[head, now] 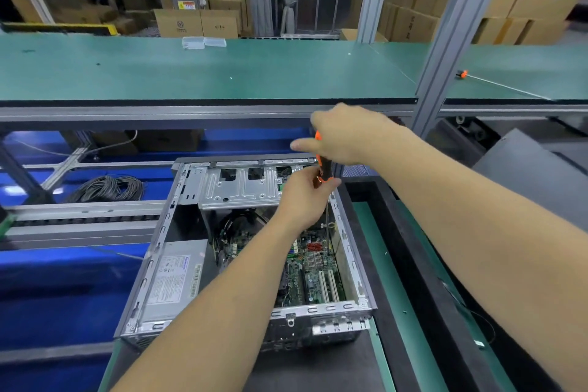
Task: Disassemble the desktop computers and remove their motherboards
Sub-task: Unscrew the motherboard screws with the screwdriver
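Gripping the screwdriver (pixel 323 165), both hands are steadying it upright; its tip is probably seating in a motherboard (pixel 313 267) screw; right hand (pixel 343 135) fingers are curling around the handle top, left hand (pixel 302 197) pinching its base.

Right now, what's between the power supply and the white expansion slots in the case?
In the head view, the left forearm crosses that stretch between power supply and white slots, hiding part of the motherboard.

Case (pixel 178 200): bare matt sheet metal. Screwdriver (pixel 323 165): glossy orange-black plastic handle, steel shaft. Bench top (pixel 191 70): smooth matt green.
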Demonstrator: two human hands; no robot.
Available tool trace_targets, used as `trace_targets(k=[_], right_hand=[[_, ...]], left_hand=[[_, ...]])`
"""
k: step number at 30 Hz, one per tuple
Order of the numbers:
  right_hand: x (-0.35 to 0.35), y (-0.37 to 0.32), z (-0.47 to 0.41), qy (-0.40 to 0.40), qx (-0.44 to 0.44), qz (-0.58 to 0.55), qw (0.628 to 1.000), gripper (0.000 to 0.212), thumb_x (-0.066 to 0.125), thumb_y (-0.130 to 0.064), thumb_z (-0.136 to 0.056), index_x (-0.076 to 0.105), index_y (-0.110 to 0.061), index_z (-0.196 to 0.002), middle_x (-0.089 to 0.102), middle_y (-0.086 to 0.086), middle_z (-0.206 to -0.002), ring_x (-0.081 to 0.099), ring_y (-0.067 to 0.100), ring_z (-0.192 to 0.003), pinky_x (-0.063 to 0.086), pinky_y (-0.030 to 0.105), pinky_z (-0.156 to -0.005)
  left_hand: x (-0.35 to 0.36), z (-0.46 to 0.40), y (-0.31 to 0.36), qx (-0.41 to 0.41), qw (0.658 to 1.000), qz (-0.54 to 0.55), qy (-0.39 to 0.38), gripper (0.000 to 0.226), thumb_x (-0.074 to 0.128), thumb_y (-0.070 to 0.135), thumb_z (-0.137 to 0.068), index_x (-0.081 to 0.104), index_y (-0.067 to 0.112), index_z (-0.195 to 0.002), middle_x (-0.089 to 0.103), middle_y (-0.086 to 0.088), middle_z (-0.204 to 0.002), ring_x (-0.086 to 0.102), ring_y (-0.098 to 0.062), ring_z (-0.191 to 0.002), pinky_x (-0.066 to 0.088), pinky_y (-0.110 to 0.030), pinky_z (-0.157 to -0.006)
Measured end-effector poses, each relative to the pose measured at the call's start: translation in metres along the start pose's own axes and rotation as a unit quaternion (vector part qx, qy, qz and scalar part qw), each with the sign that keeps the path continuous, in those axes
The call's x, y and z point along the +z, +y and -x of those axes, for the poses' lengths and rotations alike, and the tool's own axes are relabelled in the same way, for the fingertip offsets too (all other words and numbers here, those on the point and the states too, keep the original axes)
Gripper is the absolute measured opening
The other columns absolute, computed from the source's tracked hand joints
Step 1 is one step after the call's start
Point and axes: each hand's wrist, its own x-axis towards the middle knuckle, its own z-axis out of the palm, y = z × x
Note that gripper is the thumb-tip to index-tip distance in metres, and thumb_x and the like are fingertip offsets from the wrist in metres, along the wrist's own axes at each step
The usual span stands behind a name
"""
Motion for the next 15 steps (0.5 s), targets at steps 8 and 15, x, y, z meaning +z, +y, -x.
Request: trace_targets(k=[8,15], right_hand=[[-0.013,0.004,0.005,-0.013,-0.062,-0.006,0.998,0.039,0.054,-0.048,-0.097,0.051,-0.015,-0.116,0.055,0.005,-0.097,0.055,0.026,-0.085,0.047,0.038,-0.071],[-0.007,0.008,0.005,-0.044,-0.052,0.033,0.997,0.035,0.059,-0.042,-0.096,0.048,-0.018,-0.119,0.051,0.0,-0.097,0.055,0.022,-0.076,0.045,0.036,-0.064]], left_hand=[[0.007,-0.002,0.006,-0.033,0.999,0.041,0.005,0.026,0.069,0.033,-0.094,0.064,0.01,-0.084,0.046,0.012,-0.056,0.036,-0.004,-0.043,0.027,-0.015,-0.043],[0.01,0.0,0.001,-0.055,0.997,0.062,-0.003,0.025,0.066,0.032,-0.096,0.066,0.008,-0.088,0.047,-0.003,-0.07,0.033,-0.007,-0.05,0.028,-0.021,-0.049]])
